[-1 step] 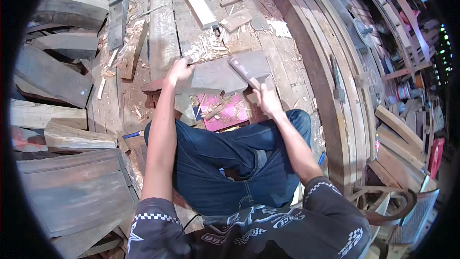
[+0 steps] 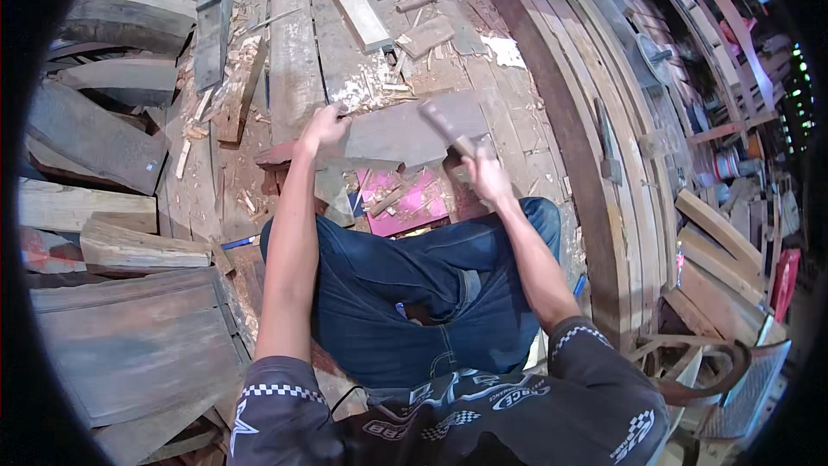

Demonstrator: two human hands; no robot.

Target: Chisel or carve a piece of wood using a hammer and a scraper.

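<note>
I sit over a flat grey wooden board (image 2: 392,131) that lies across in front of my knees. My left hand (image 2: 323,126) grips the board's left end. My right hand (image 2: 483,174) is closed around the handle of a hatchet-like tool (image 2: 438,119). The tool's dark head is blurred over the right part of the board. A pink sheet (image 2: 405,204) with wood scraps on it lies under the board, between my legs.
Wood chips and offcuts litter the plank floor (image 2: 297,52). Thick timber blocks (image 2: 95,147) and a wide grey board (image 2: 138,345) are stacked at the left. Long curved planks (image 2: 595,207) run down the right, with a small tool (image 2: 608,151) lying on them.
</note>
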